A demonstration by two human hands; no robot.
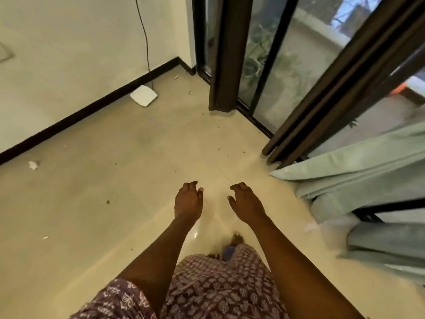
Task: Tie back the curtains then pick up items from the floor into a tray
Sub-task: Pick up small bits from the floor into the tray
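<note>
Both bare hands are held out empty above the glossy cream tiled floor [115, 180], beside the curtains.

The left hand [187, 201] and right hand [246, 202] are seen loosely curled, fingers relaxed, nothing grasped. A dark brown curtain [226, 54] hangs at the glass door; a pale green curtain [358, 171] is bunched at the right. A flat white square object [144, 95], possibly a tray, lies empty by the wall. A crumpled white paper scrap [33, 165] and small bits are scattered on the floor.
</note>
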